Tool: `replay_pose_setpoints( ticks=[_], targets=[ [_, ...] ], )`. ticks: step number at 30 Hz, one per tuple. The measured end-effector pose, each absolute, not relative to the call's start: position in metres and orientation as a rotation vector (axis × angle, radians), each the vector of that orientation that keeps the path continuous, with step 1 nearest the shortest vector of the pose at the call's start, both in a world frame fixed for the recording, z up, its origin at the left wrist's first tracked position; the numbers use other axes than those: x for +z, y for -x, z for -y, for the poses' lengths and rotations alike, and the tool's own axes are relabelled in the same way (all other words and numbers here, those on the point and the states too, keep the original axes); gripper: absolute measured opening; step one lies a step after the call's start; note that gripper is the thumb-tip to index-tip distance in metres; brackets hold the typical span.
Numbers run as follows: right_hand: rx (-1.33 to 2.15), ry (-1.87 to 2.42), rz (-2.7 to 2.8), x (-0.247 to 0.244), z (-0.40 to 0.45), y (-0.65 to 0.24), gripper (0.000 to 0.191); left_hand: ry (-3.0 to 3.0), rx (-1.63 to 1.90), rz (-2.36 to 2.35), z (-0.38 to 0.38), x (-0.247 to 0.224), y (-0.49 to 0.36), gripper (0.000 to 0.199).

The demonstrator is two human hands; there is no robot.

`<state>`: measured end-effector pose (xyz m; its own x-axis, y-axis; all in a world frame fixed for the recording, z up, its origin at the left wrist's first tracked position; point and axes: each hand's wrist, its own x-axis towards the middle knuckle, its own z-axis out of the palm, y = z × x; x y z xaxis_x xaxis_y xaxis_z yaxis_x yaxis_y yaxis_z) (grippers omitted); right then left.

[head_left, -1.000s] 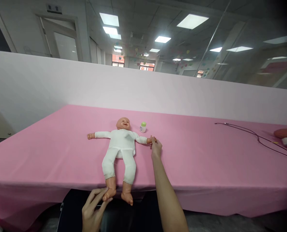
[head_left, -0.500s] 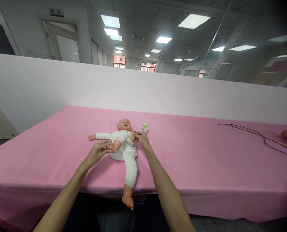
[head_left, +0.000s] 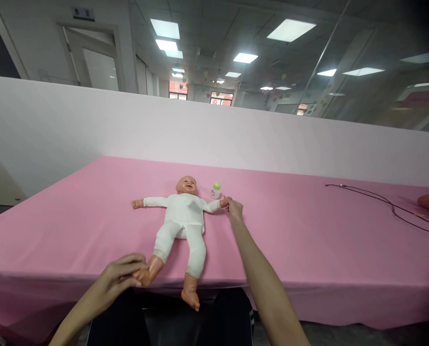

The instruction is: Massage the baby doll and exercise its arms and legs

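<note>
Doll (head_left: 182, 214) pos.: supine on pink cloth (head_left: 294, 230), head twd. white wall (head_left: 214, 134). L hand (head_left: 115, 279) grasps doll's foot (head_left: 143, 277) betw. thumb & fingers, nr. the cloth's front edge. R hand (head_left: 235, 209) pinches doll's fist (head_left: 223, 203), just below green-capped bottle (head_left: 215, 191). Change vs. approx. 0.5 s ago: held leg & arm, then folded over the torso, are now extended outward. Effect: torso uncovered; limbs at the extended end of a fold/extend motion. Other foot (head_left: 190, 299) unheld, past edge.
</note>
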<state>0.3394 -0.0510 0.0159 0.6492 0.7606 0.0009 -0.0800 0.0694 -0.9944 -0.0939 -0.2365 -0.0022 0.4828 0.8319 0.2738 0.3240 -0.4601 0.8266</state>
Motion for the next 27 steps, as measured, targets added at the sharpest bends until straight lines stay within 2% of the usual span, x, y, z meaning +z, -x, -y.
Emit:
replay_pose_setpoints(
  ticks=[2, 6, 12, 15, 19, 24, 27],
  targets=[
    [0.694, 1.401, 0.569, 0.004, 0.055, -0.347, 0.034, -1.965, 0.907, -1.034, 0.255, -0.019, 0.101, 0.018],
    [0.690, 1.349, 0.569, 0.005, 0.058, -0.342, 0.032, -1.866, 1.158, -1.165, 0.258, -0.032, 0.098, 0.021],
    [0.796, 1.125, 1.118, 0.050, 0.062, -0.297, 0.039, -1.756, 1.426, -1.187, 0.197, 0.009, 0.052, 0.026],
    [0.819, 1.134, 1.439, 0.051, 0.076, -0.267, 0.033, -1.696, 1.436, -1.137, 0.153, 0.022, 0.022, 0.032],
    [0.684, 1.180, 1.655, 0.044, 0.090, -0.246, 0.028, -1.693, 1.370, -1.047, 0.119, 0.022, 0.000, 0.029],
    [0.597, 1.172, 1.446, 0.062, 0.067, -0.282, 0.034, -1.601, 1.386, -1.072, 0.159, 0.016, 0.021, 0.033],
    [0.616, 1.270, 1.113, 0.062, 0.049, -0.321, 0.034, -1.631, 1.299, -1.098, 0.206, 0.003, 0.050, 0.024]
  ],
)
